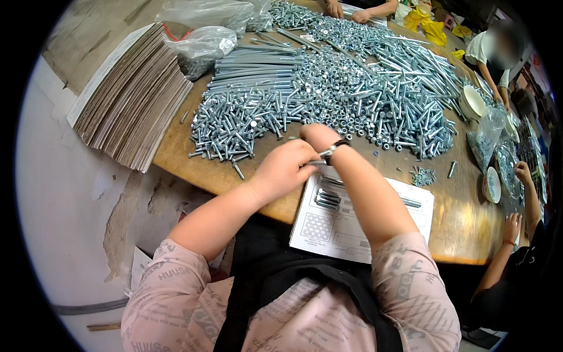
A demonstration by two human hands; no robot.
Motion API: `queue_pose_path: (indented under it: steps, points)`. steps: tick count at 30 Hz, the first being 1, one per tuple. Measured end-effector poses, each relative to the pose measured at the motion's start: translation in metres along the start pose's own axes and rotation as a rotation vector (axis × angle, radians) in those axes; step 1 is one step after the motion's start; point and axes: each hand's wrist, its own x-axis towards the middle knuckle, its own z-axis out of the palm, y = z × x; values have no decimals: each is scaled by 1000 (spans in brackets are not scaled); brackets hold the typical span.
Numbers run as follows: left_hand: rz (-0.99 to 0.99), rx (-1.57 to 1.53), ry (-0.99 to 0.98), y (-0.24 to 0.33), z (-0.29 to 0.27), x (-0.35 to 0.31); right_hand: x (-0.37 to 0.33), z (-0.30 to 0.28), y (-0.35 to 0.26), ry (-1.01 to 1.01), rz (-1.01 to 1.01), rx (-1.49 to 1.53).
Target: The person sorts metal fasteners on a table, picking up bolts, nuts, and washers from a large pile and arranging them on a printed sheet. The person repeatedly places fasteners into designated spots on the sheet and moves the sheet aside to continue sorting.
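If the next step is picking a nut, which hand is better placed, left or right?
Right, I'd judge. The right hand reaches farther forward, closer to the nuts. The left hand sits farther back and appears to pinch a bolt at its fingertips.

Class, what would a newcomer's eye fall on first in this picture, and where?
First, the broad spread of silvery bolts and nuts across the wooden table. Next, the thick stack of brown-edged sheets at the left. Then the left hand and right hand, close together by the printed paper.
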Motion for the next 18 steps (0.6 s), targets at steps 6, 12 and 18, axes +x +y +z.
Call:
queue_pose_path:
  steps: [6,12,18]
  points:
    - [225,124,-122,22,55,-14,-112,-48,32,267,130,545]
    - [416,358,-290,38,100,-4,-208,-31,43,292,225,684]
    - [259,304,-372,27,104,-4,-235,-11,33,182,209,301]
